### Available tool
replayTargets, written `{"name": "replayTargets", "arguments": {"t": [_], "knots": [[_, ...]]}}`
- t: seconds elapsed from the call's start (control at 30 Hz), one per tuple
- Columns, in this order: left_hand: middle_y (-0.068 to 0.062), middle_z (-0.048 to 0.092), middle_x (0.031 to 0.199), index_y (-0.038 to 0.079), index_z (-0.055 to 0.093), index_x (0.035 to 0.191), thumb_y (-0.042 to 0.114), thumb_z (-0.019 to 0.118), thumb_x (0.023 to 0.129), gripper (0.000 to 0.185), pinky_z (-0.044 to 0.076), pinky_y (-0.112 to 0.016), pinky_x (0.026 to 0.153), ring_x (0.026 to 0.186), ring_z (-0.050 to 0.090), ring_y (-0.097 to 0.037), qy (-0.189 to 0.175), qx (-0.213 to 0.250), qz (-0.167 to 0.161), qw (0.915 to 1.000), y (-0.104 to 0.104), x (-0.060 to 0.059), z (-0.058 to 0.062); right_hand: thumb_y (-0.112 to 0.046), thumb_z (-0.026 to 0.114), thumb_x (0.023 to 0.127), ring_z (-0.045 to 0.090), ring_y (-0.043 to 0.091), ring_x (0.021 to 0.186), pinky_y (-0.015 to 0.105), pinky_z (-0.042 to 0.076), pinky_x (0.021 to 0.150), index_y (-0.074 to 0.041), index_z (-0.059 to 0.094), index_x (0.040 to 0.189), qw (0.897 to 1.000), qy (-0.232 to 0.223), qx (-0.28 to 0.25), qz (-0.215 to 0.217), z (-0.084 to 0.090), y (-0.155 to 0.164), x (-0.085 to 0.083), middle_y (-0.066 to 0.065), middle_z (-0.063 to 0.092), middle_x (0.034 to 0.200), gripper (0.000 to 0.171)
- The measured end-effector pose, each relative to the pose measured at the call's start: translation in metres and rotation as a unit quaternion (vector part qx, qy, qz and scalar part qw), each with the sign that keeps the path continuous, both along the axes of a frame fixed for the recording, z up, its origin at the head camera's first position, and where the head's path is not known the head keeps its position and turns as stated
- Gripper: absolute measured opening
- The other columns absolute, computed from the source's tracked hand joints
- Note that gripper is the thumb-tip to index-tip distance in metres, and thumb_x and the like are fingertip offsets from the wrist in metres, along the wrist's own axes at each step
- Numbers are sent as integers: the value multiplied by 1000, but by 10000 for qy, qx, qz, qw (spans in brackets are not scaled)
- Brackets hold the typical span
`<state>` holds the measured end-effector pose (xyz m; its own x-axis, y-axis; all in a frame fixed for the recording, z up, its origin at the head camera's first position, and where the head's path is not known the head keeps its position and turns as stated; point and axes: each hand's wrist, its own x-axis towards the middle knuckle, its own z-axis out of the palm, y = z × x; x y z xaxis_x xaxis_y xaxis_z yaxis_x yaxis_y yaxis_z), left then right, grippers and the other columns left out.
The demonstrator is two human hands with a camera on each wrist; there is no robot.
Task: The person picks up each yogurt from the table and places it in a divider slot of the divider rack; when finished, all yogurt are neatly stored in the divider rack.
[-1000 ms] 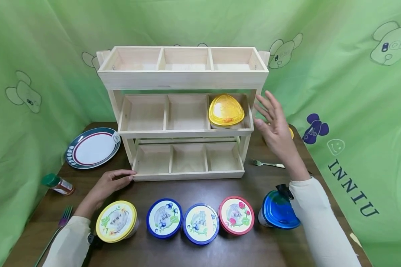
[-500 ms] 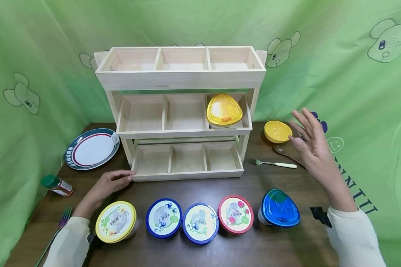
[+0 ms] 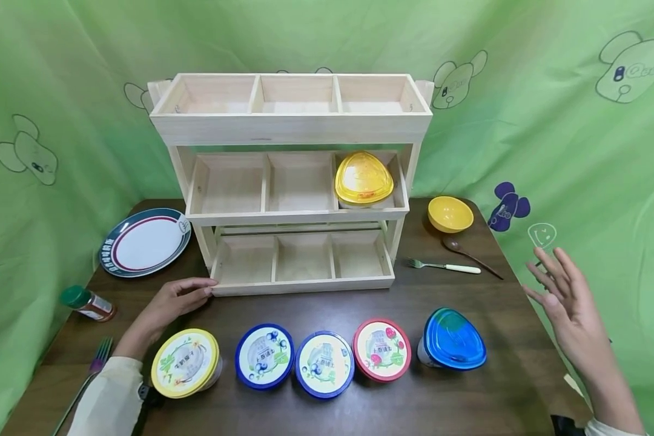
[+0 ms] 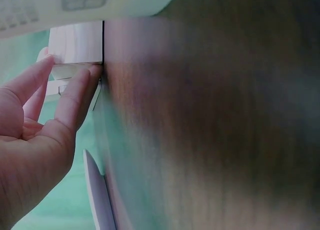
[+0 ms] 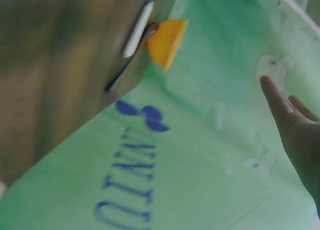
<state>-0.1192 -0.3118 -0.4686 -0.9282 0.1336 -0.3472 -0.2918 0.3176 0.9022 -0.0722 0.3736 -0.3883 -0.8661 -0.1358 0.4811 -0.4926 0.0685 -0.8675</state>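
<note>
- Left hand (image 3: 177,303): fingers extended, tips touching lower left corner of wooden rack (image 3: 291,130), perhaps steadying it
- Right hand (image 3: 574,309): fingers parted, holding nothing, by desk (image 3: 392,412) edge
- Yellow-lidded tub (image 3: 364,178): middle tier, right compartment

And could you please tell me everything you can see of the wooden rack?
The wooden rack looks pale and plain, standing upright on the dark table, with three tiers of three compartments each. A yellow-lidded container sits in the middle tier's right compartment; the left hand touches the bottom tier's left end.
</note>
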Motion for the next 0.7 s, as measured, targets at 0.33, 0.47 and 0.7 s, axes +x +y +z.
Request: {"name": "replayTargets", "arguments": {"t": [0.33, 0.47, 0.7], "knots": [[-18, 60, 152, 1, 65, 147, 22, 65, 112, 41, 59, -29, 102, 118, 66, -3, -3, 120, -45, 9999, 0, -3, -2, 25, 31, 104, 49, 10, 149, 21, 50, 110, 13, 21, 165, 9982, -526, 285, -71, -38, 1, 40, 12, 32, 176, 63], [-20, 56, 154, 1, 66, 147, 23, 66, 111, 41, 59, -29, 103, 120, 65, -5, -46, 150, -78, 9998, -1, -2, -2, 24, 29, 105, 48, 10, 150, 23, 51, 110, 15, 20, 164, 9966, -755, 248, 227, -55, -10, 52, 11, 32, 176, 60], [-21, 56, 155, -1, 65, 147, 24, 66, 111, 43, 59, -27, 102, 119, 65, -2, 38, 112, -78, 9999, -1, -2, -2, 13, 27, 112, 45, 7, 151, 21, 50, 110, 15, 24, 161, 9906, -1263, 248, 464, -68, -28, 56, 6, 32, 177, 49]]}}
